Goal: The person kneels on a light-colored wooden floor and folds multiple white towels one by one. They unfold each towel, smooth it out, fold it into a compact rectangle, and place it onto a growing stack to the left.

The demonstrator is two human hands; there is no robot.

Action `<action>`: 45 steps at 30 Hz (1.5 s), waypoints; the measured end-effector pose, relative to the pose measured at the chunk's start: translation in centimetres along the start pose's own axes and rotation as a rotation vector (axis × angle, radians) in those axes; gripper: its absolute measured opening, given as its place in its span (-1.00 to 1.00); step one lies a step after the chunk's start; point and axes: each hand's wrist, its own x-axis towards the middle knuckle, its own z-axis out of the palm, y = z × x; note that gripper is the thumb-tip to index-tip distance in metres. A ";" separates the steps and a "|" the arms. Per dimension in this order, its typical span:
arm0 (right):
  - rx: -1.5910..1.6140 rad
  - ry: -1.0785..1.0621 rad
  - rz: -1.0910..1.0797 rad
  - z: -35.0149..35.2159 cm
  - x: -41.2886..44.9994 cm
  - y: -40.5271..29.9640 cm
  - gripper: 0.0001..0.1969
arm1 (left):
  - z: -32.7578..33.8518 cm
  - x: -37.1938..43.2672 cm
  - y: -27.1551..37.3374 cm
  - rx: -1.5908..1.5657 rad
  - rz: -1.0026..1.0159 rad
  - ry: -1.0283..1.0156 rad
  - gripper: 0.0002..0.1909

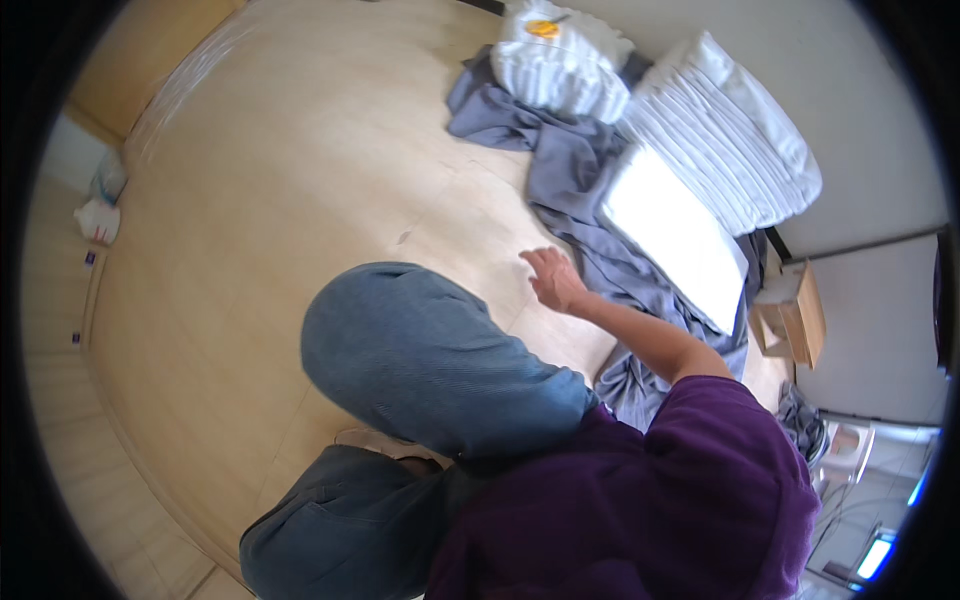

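My right hand [555, 279] hangs over the pale floor [285, 187], its fingers apart and nothing in them. Close beside it lies a rumpled grey cloth [574, 169], but I cannot tell whether the hand touches it. On the cloth rest a flat white slab-like piece [679, 232] and a stack of folded white fabric [724, 142]. Farther off, a white gathered bundle [559, 71] carries a small orange-yellow item [543, 29] with a dark part. My left hand is out of view. My bent knee [397, 337] in blue trousers fills the middle.
A small open-fronted wooden box [795, 319] stands at right by the pale wall [862, 112]. Dark grey cloth [801, 424] is heaped below it. At the far left, a white container [99, 221] sits by the floor's edge. Clear plastic film [187, 79] shows at upper left.
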 end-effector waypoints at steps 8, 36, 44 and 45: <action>-0.278 0.454 0.589 -7.8 0.5 11.1 -0.37 | 2.0 1.9 27.1 0.075 0.357 -0.389 -0.49; 0.557 0.955 0.626 -29.6 -7.4 13.7 -0.52 | 14.0 -9.3 42.4 0.693 0.775 -0.839 -0.60; 0.923 0.247 -0.360 -32.5 5.1 -11.1 -0.41 | 15.9 -10.6 41.6 0.089 0.532 -0.932 -0.41; 0.930 0.192 -0.361 -30.0 8.1 -14.2 -0.40 | 15.9 -10.7 41.5 -0.028 0.470 -1.029 -0.35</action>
